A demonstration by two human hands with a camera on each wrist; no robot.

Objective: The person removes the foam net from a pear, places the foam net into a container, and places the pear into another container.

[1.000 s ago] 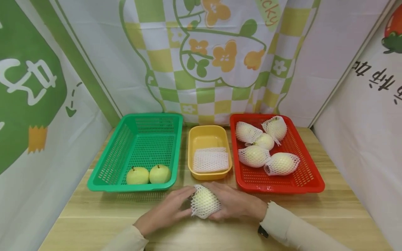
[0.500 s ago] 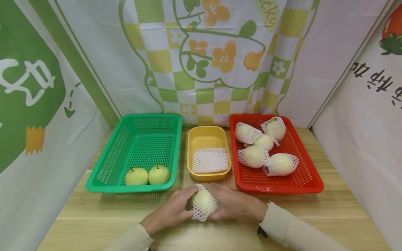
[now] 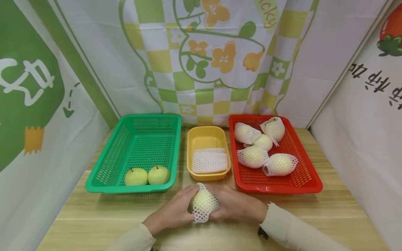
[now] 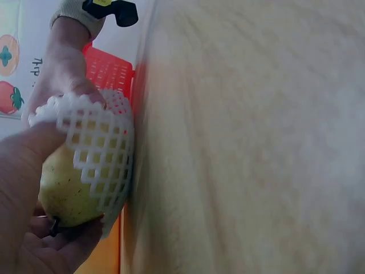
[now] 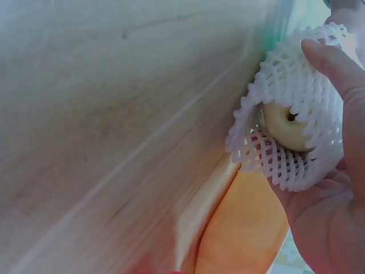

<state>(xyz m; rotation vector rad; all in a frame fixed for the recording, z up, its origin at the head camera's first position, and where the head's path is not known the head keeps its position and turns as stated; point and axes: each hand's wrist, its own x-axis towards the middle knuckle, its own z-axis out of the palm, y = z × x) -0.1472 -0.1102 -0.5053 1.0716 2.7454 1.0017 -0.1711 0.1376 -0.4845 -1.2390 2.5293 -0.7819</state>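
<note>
Between my two hands is a pear (image 4: 65, 188) partly inside a white foam net sleeve (image 3: 205, 207), just above the table before the yellow tray. My left hand (image 3: 177, 209) grips it from the left, the thumb on the near side and fingers behind. From the right, my right hand (image 3: 235, 204) holds the sleeved side, thumb pressed on the net in the right wrist view. The stem end is bare in the left wrist view. At the other end, the net's open mouth shows the pear's base (image 5: 288, 125). Fingers behind the pear are partly hidden.
Two bare pears (image 3: 147, 176) lie in the front of a green basket (image 3: 132, 188) at left. Flat foam nets (image 3: 209, 160) lie in a yellow tray (image 3: 208, 177) in the middle. Several net-wrapped pears (image 3: 252, 157) fill part of a red basket (image 3: 279, 189) at right.
My left hand has shifted slightly right around the pear. The net's loose lower edge hangs a little further down, and its upper edge stands up more. The baskets and tray are unchanged.
</note>
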